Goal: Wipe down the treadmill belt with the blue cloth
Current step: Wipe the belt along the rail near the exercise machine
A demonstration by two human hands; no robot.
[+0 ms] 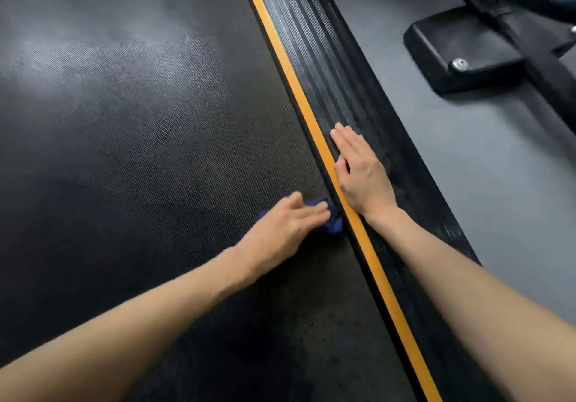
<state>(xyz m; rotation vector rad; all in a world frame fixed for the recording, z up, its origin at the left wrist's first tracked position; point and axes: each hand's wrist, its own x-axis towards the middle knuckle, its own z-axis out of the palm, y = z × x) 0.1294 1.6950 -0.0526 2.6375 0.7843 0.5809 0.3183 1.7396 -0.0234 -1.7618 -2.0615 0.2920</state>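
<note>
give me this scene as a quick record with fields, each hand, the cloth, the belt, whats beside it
left hand: left hand presses on the blue cloth, fingers fairly straight
right hand: right hand rests flat on the ribbed side rail
cloth: bunched, on the treadmill belt, close to the orange stripe
belt: dark, textured, pale sheen at far left
beside: grey floor, black equipment base at upper right
</note>
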